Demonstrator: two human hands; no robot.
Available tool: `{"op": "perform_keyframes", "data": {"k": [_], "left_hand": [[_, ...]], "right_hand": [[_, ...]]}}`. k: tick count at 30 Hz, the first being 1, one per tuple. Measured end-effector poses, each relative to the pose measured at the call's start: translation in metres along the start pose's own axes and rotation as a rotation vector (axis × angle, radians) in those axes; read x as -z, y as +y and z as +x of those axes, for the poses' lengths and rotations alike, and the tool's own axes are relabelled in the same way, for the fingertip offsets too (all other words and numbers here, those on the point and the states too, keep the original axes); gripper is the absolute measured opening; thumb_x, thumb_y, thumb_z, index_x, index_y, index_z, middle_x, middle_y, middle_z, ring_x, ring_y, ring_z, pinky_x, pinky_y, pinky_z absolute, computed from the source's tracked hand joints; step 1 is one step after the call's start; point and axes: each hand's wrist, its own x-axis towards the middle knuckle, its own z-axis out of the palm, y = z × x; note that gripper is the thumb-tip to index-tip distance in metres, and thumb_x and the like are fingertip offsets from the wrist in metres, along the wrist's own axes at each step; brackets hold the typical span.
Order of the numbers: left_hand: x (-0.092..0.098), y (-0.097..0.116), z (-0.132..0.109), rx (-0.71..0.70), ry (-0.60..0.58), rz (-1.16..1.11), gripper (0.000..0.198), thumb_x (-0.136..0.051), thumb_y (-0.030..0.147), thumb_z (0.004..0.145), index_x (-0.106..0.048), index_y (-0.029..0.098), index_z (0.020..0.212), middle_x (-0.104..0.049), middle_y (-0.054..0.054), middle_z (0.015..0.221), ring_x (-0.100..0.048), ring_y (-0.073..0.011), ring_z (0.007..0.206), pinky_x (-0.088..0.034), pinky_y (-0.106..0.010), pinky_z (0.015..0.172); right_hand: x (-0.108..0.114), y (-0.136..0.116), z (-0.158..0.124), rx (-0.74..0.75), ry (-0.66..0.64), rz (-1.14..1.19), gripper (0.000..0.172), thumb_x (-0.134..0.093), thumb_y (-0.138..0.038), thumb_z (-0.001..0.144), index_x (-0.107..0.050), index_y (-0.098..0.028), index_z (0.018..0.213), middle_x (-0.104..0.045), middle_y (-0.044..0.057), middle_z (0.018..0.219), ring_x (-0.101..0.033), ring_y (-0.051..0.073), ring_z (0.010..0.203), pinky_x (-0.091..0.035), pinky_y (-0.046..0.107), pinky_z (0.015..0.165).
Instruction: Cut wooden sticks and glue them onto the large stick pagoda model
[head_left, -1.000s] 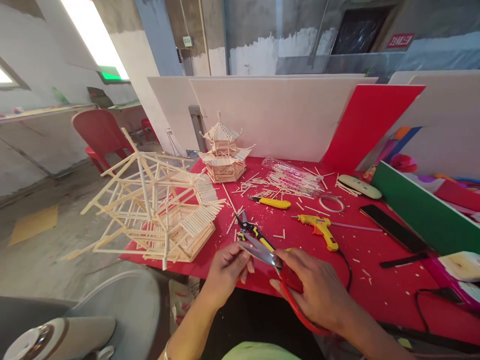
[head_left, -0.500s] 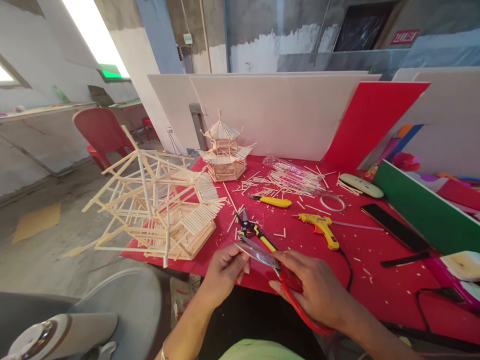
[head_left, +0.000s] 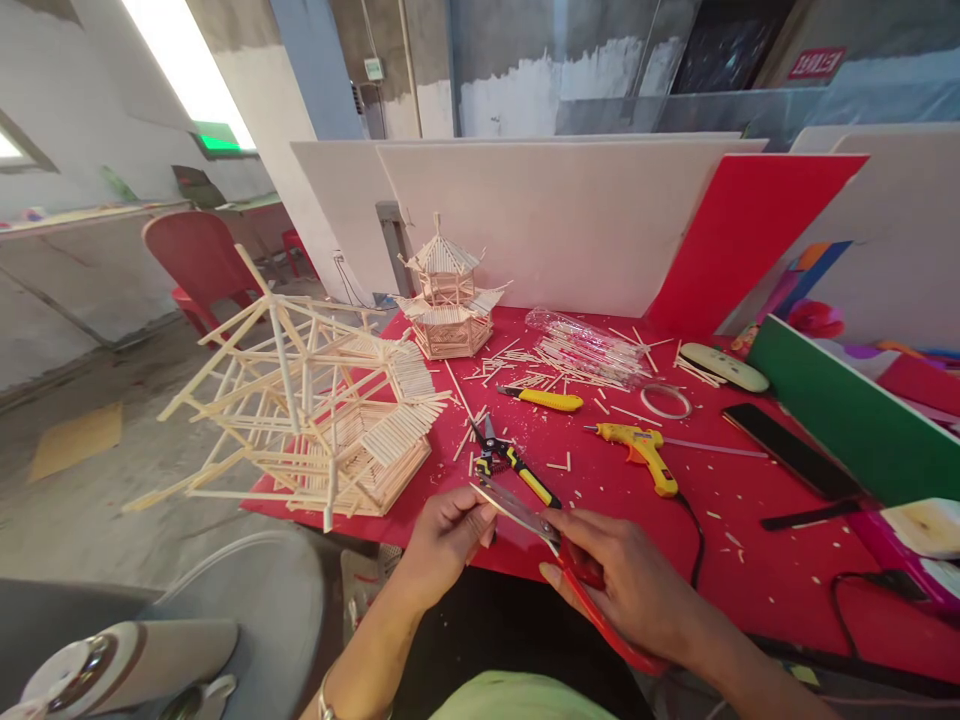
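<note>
At the near edge of the red bench (head_left: 750,560), the right hand (head_left: 630,585) grips the red-handled scissors (head_left: 559,545), its fingers closed through and around the red loops, with the blades pointing left and lying nearly together. The left hand (head_left: 446,535) meets the blade tips, its fingers pinched there; whether a small stick is held between them cannot be told. Just beyond the hands lie the black-and-yellow snips (head_left: 506,460), and further right the yellow glue gun (head_left: 641,455). A yellow utility knife (head_left: 546,400) lies toward the middle of the bench, near scattered sticks (head_left: 577,355). The large stick frame model (head_left: 315,420) overhangs the bench's left edge, and a small finished pagoda (head_left: 448,305) stands at the far left corner.
</note>
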Motion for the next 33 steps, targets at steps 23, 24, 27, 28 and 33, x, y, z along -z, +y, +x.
{"op": "perform_keyframes", "data": {"k": [23,24,27,28,33], "left_hand": [[-0.004,0.016,-0.007,0.128,0.317,-0.630,0.034,-0.088,0.038,0.064,-0.073,0.013,0.082,-0.060,0.001,0.053,-0.052,-0.0070,0.044,-0.033,-0.012,0.033],[-0.003,0.016,-0.008,0.118,0.332,-0.628,0.034,-0.089,0.037,0.063,-0.074,0.013,0.083,-0.061,0.000,0.054,-0.053,-0.0076,0.046,-0.035,-0.012,0.033],[0.004,0.018,-0.011,0.089,0.392,-0.623,0.036,-0.091,0.032,0.059,-0.075,0.013,0.085,-0.064,-0.001,0.060,-0.058,-0.0094,0.051,-0.039,-0.013,0.035],[0.006,0.019,-0.011,0.084,0.405,-0.621,0.038,-0.092,0.030,0.057,-0.075,0.013,0.086,-0.065,-0.001,0.060,-0.058,-0.0093,0.051,-0.040,-0.013,0.036],[0.014,0.024,-0.016,0.072,0.509,-0.676,0.040,-0.095,0.025,0.050,-0.074,0.011,0.081,-0.063,0.002,0.060,-0.054,-0.0062,0.049,-0.036,-0.012,0.035]], "right_hand": [[-0.005,0.055,-0.029,-0.372,-0.005,-0.775,0.044,-0.056,-0.030,0.090,-0.061,-0.022,0.133,-0.077,0.008,0.094,-0.073,0.026,0.079,-0.053,0.032,0.061],[-0.001,0.052,-0.027,-0.367,-0.033,-0.747,0.041,-0.055,-0.034,0.090,-0.063,-0.024,0.130,-0.077,0.007,0.089,-0.073,0.026,0.077,-0.052,0.031,0.060],[0.018,0.054,-0.017,-0.489,0.010,-0.687,0.035,-0.046,-0.045,0.095,-0.073,-0.028,0.110,-0.076,0.007,0.079,-0.073,0.025,0.075,-0.048,0.031,0.062],[0.025,0.060,-0.014,-0.569,0.066,-0.693,0.039,-0.042,-0.046,0.096,-0.075,-0.027,0.105,-0.076,0.008,0.080,-0.072,0.026,0.077,-0.048,0.032,0.064],[0.049,0.123,0.002,-0.838,0.198,-0.634,0.047,-0.051,-0.042,0.083,-0.066,-0.015,0.119,-0.071,0.019,0.111,-0.069,0.034,0.099,-0.050,0.039,0.073]]}}
